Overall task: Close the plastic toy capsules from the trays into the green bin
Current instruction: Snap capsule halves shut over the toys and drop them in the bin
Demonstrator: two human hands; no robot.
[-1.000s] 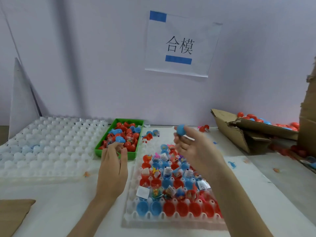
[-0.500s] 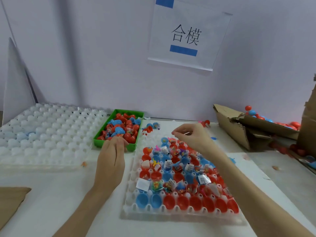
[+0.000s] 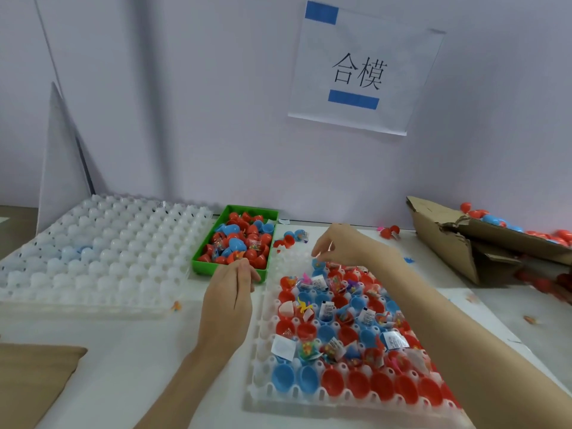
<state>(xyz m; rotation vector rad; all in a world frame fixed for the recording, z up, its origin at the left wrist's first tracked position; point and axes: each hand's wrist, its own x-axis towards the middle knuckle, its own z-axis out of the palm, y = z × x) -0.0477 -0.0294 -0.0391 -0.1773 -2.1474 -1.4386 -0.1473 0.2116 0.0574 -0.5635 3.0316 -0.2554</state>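
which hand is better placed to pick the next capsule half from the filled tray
Right. The right hand hovers fingers-down over a blue plastic capsule half at the white filled tray's far end; the left hand is beside the tray.

White table [image 3: 130, 360] fills bottom of view. Pale purple wall [image 3: 185, 103] stands right behind table. Paper sign [image 3: 365, 68] hangs on wall above table, two black signs on it, blue tape strip at top and blue strip below signs. White board [image 3: 60, 156] leans on wall at table's left back corner. Torn brown box [image 3: 458, 239] sits at table's right side. Brown card piece [image 3: 31, 385] lies at table's near left corner. Light soft, even.
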